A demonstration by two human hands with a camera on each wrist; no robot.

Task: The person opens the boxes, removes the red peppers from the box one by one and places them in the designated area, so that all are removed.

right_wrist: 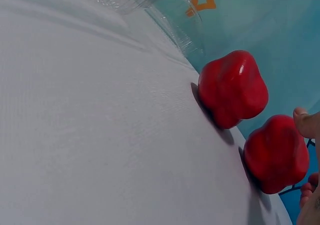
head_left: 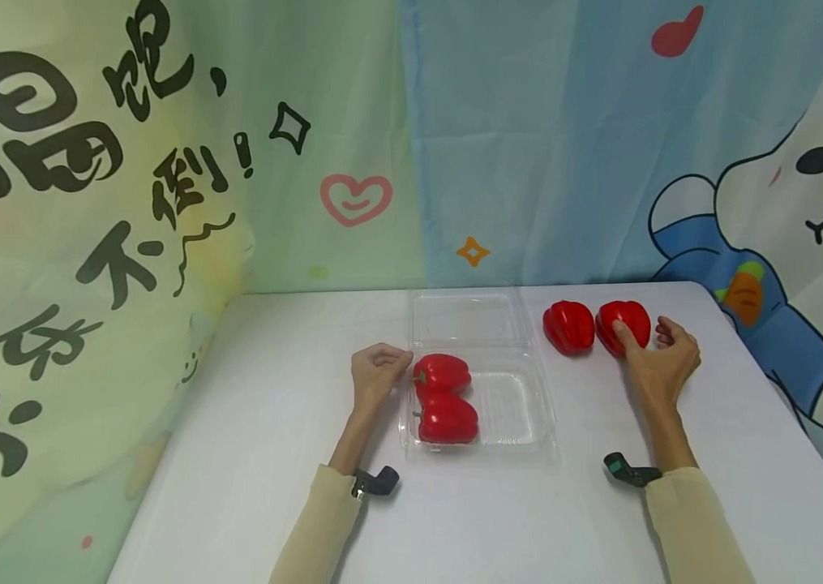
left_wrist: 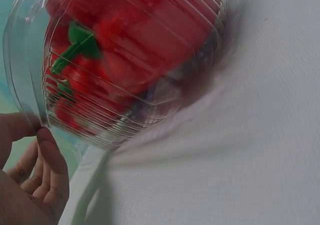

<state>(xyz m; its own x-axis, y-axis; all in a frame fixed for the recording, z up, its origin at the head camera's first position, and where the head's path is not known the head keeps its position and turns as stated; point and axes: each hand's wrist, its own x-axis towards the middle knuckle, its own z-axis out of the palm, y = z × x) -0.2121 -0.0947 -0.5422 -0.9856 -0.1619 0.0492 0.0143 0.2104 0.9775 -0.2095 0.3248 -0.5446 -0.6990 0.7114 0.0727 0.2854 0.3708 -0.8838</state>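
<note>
On the white table lies an open clear plastic clamshell container (head_left: 513,405). Two red bell peppers (head_left: 447,418) with green stems sit in its left half. My left hand (head_left: 378,375) pinches the container's left rim between thumb and fingers; the left wrist view shows this grip on the rim (left_wrist: 35,120). To the right, my right hand (head_left: 662,361) is at another red bell pepper (head_left: 623,324), its thumb over the near side. The other fingers are bent beside the pepper's right side, with a small gap showing. One more red bell pepper (head_left: 568,328) lies just left of it.
The container's flat lid (head_left: 465,318) lies folded back toward the table's far edge. Behind the table hangs a printed curtain (head_left: 528,162) with hearts, lettering and a cartoon bear. White tabletop (head_left: 499,519) extends in front of the container.
</note>
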